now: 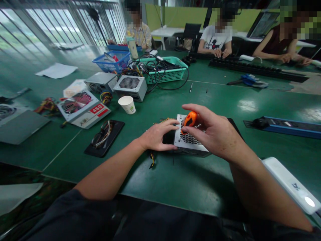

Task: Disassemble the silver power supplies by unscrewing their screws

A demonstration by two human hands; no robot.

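Note:
A grey computer power supply (187,143) lies on the green table in front of me, its honeycomb grille facing up. My left hand (163,134) spans its left side, the thumb at the near edge and the fingers at the top. In my right hand (213,132) is an orange and black screwdriver (191,118), pinched by the handle between thumb and fingers. It stands tilted over the left part of the grille; its tip is hard to make out. Yellow and black wires (151,160) stick out beneath my left hand.
Left are a power supply marked 450 (86,110), other power supplies, a paper cup (127,104) and a black tray (105,139) with cables. A green basket (167,77) of cables stands behind. A white power strip (291,184) lies right. Several people sit across the table.

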